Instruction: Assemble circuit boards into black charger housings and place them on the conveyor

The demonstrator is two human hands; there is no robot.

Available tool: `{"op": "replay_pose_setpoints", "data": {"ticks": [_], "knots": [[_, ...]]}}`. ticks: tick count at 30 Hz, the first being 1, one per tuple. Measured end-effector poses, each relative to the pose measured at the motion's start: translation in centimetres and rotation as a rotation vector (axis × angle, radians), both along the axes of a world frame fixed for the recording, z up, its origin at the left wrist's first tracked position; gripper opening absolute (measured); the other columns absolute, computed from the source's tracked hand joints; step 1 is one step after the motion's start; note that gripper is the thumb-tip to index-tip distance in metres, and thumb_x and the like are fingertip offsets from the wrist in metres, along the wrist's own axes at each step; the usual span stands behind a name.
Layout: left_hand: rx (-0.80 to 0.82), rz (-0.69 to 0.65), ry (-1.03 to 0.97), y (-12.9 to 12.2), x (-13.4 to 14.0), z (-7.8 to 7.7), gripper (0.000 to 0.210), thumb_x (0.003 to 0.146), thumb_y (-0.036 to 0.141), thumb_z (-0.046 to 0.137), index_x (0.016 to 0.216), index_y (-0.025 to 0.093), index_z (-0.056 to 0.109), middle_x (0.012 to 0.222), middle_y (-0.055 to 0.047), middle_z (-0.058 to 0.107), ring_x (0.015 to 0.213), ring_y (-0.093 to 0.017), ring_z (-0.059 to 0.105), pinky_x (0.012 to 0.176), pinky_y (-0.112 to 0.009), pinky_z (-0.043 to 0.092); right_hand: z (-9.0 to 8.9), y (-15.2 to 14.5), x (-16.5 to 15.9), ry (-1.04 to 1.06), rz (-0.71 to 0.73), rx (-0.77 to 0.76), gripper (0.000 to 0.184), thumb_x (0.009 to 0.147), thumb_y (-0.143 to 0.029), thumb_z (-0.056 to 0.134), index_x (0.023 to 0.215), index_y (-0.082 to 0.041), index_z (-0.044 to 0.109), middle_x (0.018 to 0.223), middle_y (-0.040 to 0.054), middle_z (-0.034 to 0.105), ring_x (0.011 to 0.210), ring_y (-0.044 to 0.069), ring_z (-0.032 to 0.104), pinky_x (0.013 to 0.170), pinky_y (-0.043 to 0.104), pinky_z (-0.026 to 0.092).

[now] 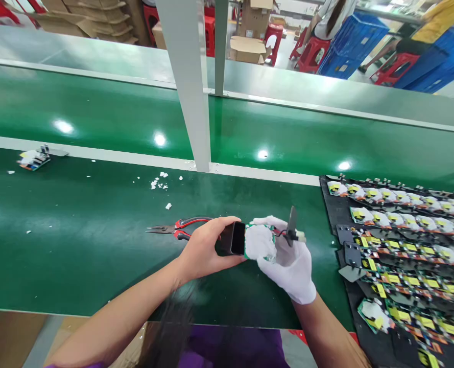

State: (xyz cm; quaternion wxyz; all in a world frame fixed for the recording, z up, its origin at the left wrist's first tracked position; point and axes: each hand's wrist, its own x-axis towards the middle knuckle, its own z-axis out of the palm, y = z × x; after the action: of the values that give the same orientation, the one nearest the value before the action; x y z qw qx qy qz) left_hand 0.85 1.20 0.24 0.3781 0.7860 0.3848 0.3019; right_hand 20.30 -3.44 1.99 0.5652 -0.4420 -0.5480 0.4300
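My bare left hand is wrapped round a black rectangular case, its opening facing right. In my white-gloved right hand is a green circuit board thickly covered with white filler. The board's left edge is right at the mouth of the case; whether any of it is inside I cannot tell. A dark end plate with wires and a pale connector stands up at the board's right end. Left of my left hand lie red-and-black needle-nose pliers, their handles partly behind the hand.
On the right, a black mat carries rows of similar boards. White crumbs are scattered on the green table. One board lies far left. A white post rises beyond my hands. People sit near blue crates.
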Motion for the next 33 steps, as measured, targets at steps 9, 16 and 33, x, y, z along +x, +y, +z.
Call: {"op": "replay_pose_setpoints", "data": {"ticks": [9,16,33], "knots": [[-0.126,0.020,-0.013,0.1,0.2,-0.1,0.053,0.076,0.032,0.075,0.123,0.025,0.051,0.114,-0.004,0.069,0.094,-0.019,0.068,0.079,-0.031,0.059,0.0,2.0,-0.5,0.662,-0.051,-0.372,0.040,0.072,-0.047,0.083,0.104,-0.026,0.071,0.102,0.0036,0.073,0.089,0.020,0.071,0.079,0.032,0.060],[-0.133,0.003,-0.024,0.0,0.1,-0.4,0.054,0.076,0.031,0.075,0.124,0.026,0.050,0.116,-0.004,0.068,0.092,-0.019,0.068,0.080,-0.031,0.059,-0.4,2.6,-0.8,0.850,-0.063,-0.562,0.045,0.070,-0.061,0.081,0.094,-0.024,0.074,0.090,0.0002,0.075,0.085,0.015,0.072,0.074,0.021,0.059],[-0.306,-0.009,-0.185,0.0,0.1,0.5,0.058,0.072,0.026,0.079,0.119,0.028,0.047,0.122,-0.005,0.065,0.105,-0.021,0.066,0.086,-0.035,0.055,0.2,0.8,-1.0,0.393,-0.168,-0.349,0.048,0.074,-0.045,0.081,0.113,-0.023,0.063,0.115,0.0105,0.072,0.104,0.028,0.069,0.091,0.043,0.054]]}}
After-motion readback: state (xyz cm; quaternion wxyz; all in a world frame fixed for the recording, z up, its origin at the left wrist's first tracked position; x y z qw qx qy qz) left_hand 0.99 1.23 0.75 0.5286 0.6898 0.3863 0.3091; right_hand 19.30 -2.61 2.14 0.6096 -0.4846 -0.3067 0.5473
